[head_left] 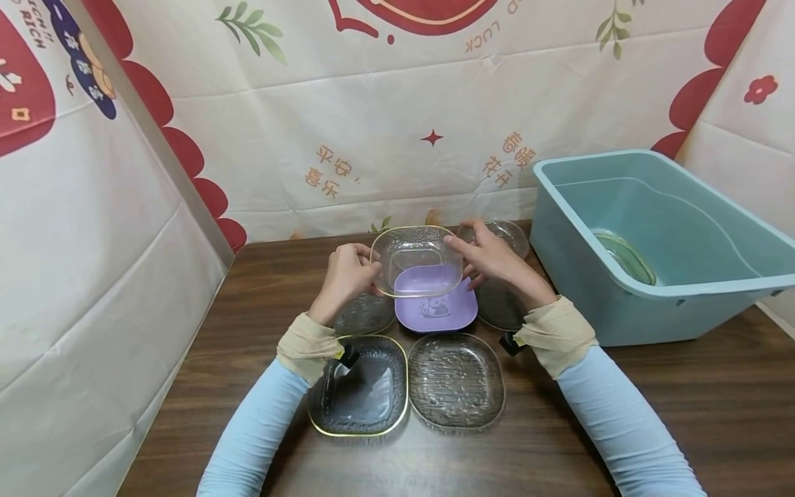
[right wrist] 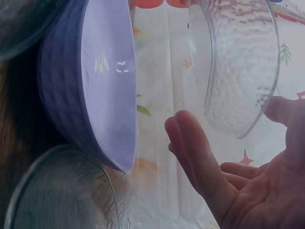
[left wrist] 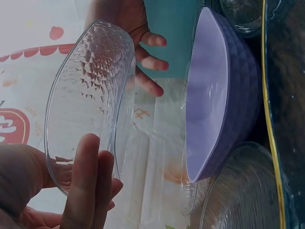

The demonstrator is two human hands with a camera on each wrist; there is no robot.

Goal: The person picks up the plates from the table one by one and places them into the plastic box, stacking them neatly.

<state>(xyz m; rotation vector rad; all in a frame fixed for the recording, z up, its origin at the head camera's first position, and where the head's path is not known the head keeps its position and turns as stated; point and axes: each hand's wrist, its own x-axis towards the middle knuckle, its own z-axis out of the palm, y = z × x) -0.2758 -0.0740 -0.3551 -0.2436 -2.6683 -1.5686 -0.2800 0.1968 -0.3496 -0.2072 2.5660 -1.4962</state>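
Observation:
A clear, textured glass bowl with a thin golden-looking rim is held tilted in the air. My left hand pinches its left side between thumb and fingers, as the left wrist view also shows. On the other side my right hand has its fingers spread, the thumb at the rim; whether it touches is hard to tell. Below the glass bowl stands a purple bowl with faceted outer walls and a faint printed picture inside. The glass bowl partly covers it in the head view.
Near the front are a dark gold-rimmed dish and a ribbed smoky dish. Round glass dishes flank the purple bowl, including one at left and one behind. A blue tub at right contains a greenish glass dish.

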